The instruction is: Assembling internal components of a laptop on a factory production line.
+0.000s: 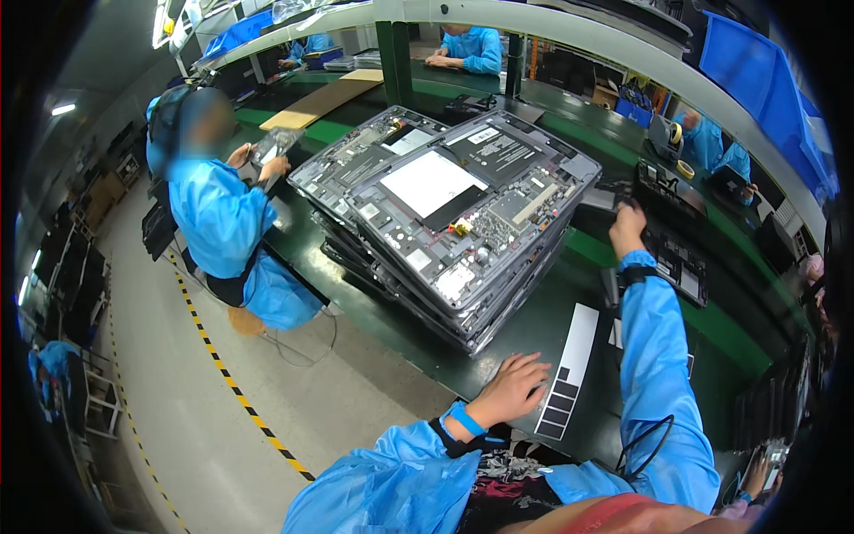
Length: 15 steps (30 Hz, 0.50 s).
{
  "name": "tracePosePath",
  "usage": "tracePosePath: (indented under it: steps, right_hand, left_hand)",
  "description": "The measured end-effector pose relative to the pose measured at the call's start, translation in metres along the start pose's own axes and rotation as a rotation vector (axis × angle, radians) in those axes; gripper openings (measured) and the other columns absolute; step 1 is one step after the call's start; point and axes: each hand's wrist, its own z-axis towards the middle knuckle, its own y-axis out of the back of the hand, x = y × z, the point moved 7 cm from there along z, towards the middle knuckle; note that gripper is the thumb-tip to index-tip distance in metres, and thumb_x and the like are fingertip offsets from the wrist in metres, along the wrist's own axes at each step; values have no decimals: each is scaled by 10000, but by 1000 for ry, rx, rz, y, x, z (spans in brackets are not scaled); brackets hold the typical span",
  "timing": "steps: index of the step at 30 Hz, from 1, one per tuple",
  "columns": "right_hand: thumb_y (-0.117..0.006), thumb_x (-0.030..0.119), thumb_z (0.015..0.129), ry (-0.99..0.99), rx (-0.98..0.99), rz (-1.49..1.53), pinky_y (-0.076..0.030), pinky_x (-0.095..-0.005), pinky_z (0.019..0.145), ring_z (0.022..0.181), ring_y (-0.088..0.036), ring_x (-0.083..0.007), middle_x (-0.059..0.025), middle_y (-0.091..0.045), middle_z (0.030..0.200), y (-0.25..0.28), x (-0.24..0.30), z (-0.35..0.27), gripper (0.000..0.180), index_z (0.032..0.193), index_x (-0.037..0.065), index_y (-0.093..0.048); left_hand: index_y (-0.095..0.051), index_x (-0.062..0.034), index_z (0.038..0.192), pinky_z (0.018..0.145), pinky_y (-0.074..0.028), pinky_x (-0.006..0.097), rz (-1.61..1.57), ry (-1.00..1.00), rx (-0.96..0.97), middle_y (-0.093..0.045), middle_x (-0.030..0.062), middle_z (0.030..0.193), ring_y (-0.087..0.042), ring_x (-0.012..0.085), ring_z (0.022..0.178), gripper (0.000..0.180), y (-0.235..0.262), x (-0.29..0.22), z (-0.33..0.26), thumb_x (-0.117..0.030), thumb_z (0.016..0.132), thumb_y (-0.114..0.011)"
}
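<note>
My left hand (511,389) is over the near edge of the green table with its fingers stretched out, holding nothing. Just right of its fingertips lies a white strip (576,343) with several black rectangular pads at its near end. My right hand (628,224) reaches forward, fingers curled closed, beside a dark grey flat piece (601,198); what its fingers hold, if anything, is hidden. Between the arms and farther off stands a stack of opened laptop bases (480,200), circuit boards and batteries exposed. A white sheet (433,183) lies on the top one.
A second stack of laptop parts (360,151) adjoins on the left. Right of my forearm lies a black electronic part (680,267); a tape dispenser (665,136) stands farther back. A co-worker in blue (218,205) sits at left. Overhead runs a shelf with a blue bin (765,89).
</note>
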Motion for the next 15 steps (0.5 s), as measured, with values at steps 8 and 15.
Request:
tracePosePath:
  steps: [8,15]
  right_hand:
    - [-550,-6,880,-65,195,98,-466,-317,856,971,-595,-198,-134,-606,1110,162,166,-102,430,1303,-23,-473]
    - [-460,0,926,-232,95,128,-431,-341,972,1105,-559,-215,-148,-556,1230,370,168,-266,399,1322,-35,-437]
  left_hand:
    - [-354,-7,1341,1041,-361,417,-388,167,-115,-366,210,1403,-416,348,1277,573,9,4,15,-222,881,-619]
    - [45,64,1437,1064,-335,407,-853,149,146,-166,251,1496,-339,322,1331,881,-51,-78,30,-202,906,-606]
